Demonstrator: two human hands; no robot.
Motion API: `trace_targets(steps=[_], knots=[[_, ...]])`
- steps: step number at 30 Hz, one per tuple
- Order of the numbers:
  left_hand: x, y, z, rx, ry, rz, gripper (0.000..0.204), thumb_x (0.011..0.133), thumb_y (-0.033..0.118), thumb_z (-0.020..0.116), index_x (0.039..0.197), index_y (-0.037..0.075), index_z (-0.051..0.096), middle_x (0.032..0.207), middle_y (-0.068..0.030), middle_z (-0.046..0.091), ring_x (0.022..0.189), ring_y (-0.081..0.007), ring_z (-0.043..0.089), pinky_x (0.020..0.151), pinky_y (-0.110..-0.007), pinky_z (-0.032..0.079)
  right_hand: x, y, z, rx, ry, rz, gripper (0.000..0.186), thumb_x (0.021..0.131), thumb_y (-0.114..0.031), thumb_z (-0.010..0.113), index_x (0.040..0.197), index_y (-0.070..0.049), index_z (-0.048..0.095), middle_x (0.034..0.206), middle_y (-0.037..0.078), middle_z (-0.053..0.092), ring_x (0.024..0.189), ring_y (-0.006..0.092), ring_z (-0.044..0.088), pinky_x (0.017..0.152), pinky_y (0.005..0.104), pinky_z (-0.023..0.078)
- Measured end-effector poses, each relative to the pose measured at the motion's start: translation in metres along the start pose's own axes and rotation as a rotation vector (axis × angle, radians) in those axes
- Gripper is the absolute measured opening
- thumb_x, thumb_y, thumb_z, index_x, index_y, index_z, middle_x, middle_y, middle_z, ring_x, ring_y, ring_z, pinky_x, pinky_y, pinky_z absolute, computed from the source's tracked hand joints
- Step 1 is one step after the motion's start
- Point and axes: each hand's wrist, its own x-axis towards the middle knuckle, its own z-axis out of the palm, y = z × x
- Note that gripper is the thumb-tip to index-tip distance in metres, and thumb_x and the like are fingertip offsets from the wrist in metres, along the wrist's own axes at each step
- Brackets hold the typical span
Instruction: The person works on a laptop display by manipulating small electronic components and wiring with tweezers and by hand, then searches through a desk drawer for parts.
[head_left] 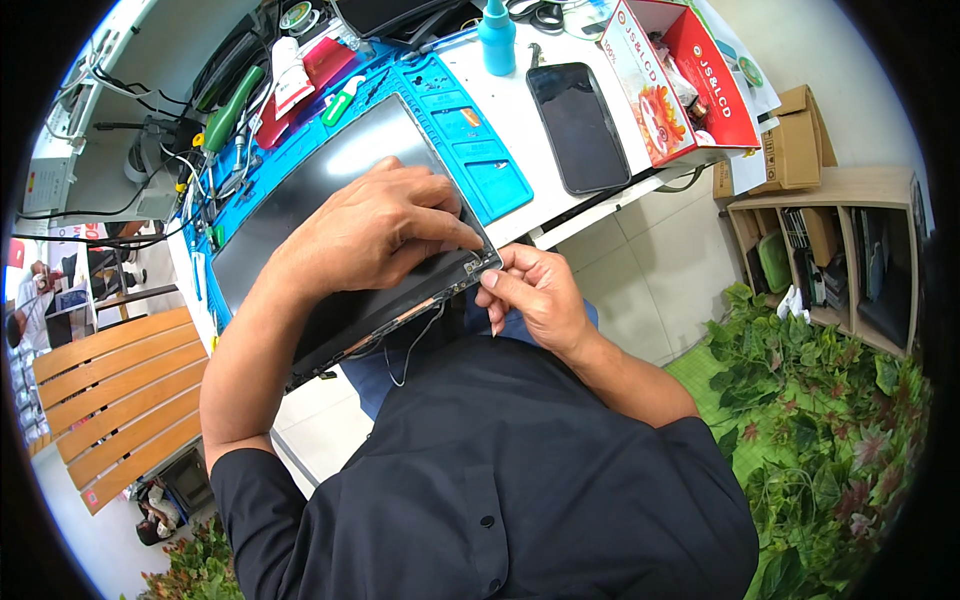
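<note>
Working at the white table [512, 115], you have an orange-brown slatted wooden bench [130, 400] off to your far left. Next comes a screwdriver with a long green handle [235, 108], then a small white bottle [288, 68] with a red-marked label, both by the blue moulded work mat [507, 200].

The large, flat, black rectangular screen panel [330, 170] slants across the mat and out past the table's near edge, a thin grey cable [412, 350] dangling from its open lower rim. Your left hand [385, 225] reaches over it, fingers bent and tips gathered at its right corner; whether they pinch anything small, you cannot tell from here.

To the right, the mat's shallow compartments show: one contains an orange piece [470, 117], another a few tiny bits. Behind stands a light-blue plastic squeeze bottle [496, 42], its contents hidden. Your right hand [540, 295] grips the panel's corner, thumb on top. Beyond it lies a black glass-fronted phone [578, 128].

The open red-and-white cardboard box [728, 85] holds crumpled whitish packaging and other jumbled bits. Past it are a brown cardboard box [800, 145], its inside out of sight, and a pale wooden shelf unit [850, 192] whose compartments hold a green item [772, 262] and dark flat pieces.
</note>
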Motion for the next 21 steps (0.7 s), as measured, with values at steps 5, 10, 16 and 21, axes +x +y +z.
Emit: trace_targets(steps=[5,10,16,21], knots=[[0.011,0.005,-0.011,0.106,-0.044,0.07,0.037,0.085,0.004,0.084,0.117,0.022,0.089,0.106,0.0009,0.074,0.109,-0.0229,0.068,0.101,-0.042,0.046,0.0,-0.002,0.002,-0.006,0.013,0.01,0.017,0.113,-0.015,0.071,0.111,0.002,0.075,0.09,0.008,0.078,0.07,0.0088,0.069,0.061,0.0274,0.06],[0.026,0.002,-0.015,0.12,-0.128,0.117,0.029,0.088,0.006,0.083,0.112,0.022,0.088,0.103,0.0013,0.071,0.11,-0.0222,0.066,0.103,-0.044,0.045,0.0,0.0,0.001,-0.008,0.012,0.005,0.017,0.113,-0.015,0.071,0.111,0.002,0.075,0.089,0.008,0.078,0.07,0.0091,0.069,0.061,0.0277,0.06],[0.033,0.001,-0.016,0.108,-0.191,0.095,0.019,0.093,0.012,0.083,0.109,0.021,0.088,0.1,0.0007,0.069,0.109,-0.0225,0.064,0.1,-0.044,0.044,-0.001,-0.001,0.002,-0.001,0.016,0.017,0.017,0.113,-0.015,0.071,0.11,0.002,0.075,0.089,0.008,0.078,0.069,0.0092,0.07,0.061,0.0281,0.06],[0.034,-0.003,-0.015,0.088,-0.189,0.105,0.016,0.096,0.013,0.083,0.109,0.021,0.088,0.099,0.0007,0.069,0.109,-0.0222,0.063,0.097,-0.043,0.044,0.0,0.0,0.0,-0.003,0.012,0.017,0.017,0.113,-0.015,0.072,0.11,0.002,0.075,0.089,0.008,0.078,0.069,0.0092,0.07,0.061,0.0278,0.06]])
